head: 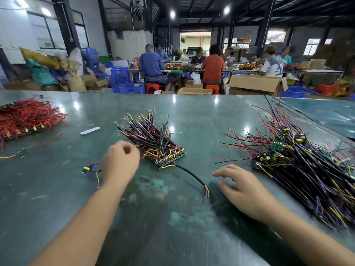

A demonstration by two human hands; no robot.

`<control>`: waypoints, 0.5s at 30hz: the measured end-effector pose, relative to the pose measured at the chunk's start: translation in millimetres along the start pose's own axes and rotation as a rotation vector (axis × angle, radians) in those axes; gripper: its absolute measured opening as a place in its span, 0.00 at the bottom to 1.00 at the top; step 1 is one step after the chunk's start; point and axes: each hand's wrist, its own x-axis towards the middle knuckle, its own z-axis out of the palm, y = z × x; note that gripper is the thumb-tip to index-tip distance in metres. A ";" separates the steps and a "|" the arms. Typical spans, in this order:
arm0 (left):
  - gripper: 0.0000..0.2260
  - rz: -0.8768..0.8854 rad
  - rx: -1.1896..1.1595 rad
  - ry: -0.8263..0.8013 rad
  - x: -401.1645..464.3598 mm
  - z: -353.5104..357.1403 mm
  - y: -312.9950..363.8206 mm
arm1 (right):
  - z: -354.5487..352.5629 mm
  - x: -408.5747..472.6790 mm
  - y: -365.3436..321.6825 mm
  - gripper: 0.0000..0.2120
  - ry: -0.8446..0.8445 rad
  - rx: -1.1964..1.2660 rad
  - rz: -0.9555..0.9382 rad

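Currently sorting wired boards: left hand (121, 162) curled beside the board bundle (159, 143), grip unclear; right hand (247, 191) spread wide near the black cable (192, 175) on the bench (192, 116); next probably pinching that cable's loose end.

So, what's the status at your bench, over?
Left hand curled beside the wired board, nothing seen held. Right hand open, close to the black cable, not touching. Nothing between them.

green circuit board (178, 156) lying flat, coloured wires (151, 131) bristling upward, black cable (192, 174) trailing off
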 end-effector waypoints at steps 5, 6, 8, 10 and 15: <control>0.18 -0.232 0.632 -0.322 34.7 -19.0 -45.0 | 5.5 -0.3 -2.5 0.12 -0.117 -0.063 -0.116; 0.16 -0.223 0.669 -0.364 36.4 -19.7 -50.1 | 6.4 0.2 -3.9 0.13 -0.137 -0.055 -0.122; 0.14 -0.177 0.609 -0.329 40.9 -19.8 -55.5 | 7.9 3.6 -8.0 0.15 -0.178 -0.016 -0.114; 0.13 -0.177 0.468 -0.234 40.7 -21.2 -52.3 | 9.7 9.6 -13.5 0.18 -0.269 0.003 -0.099; 0.16 -0.101 0.118 0.066 40.1 -29.4 -38.0 | 18.3 50.5 -35.1 0.25 -0.548 -0.243 -0.134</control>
